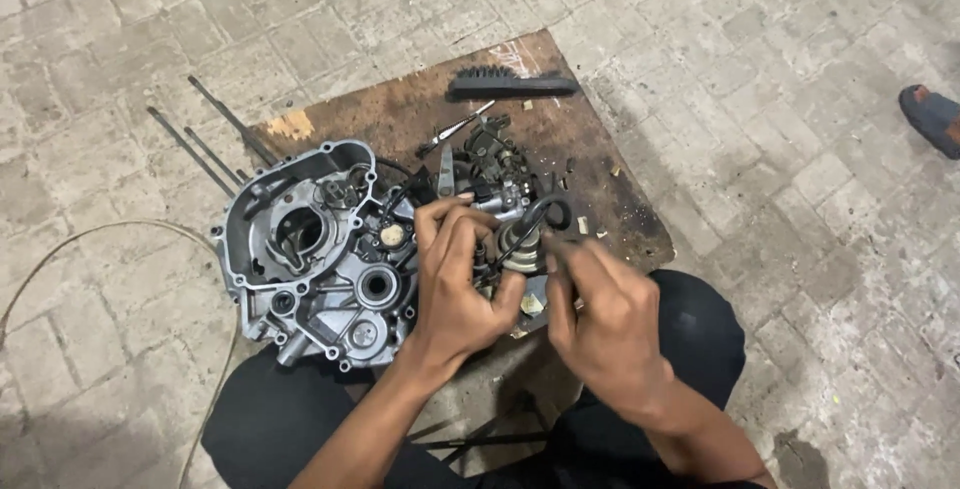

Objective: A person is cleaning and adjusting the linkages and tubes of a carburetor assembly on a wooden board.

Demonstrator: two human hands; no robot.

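Two hands meet at the centre of the frame: our left hand (458, 279) grips a small metal part (512, 254), fingers closed around it, while our right hand (600, 324) pinches a black rubber ring (545, 217) just above it. The engine case (315, 249) lies left, on a wooden board (590, 164).

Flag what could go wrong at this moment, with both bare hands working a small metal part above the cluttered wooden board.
1. The small grey metal part is pinched between the left hand and right hand above the brown wooden board; if it slips, it might vanish among the loose dark bits.
2. The grey aluminium engine case overhangs the board's edge and could tip.
3. Bare, oily fingers near sharp edges risk cuts.
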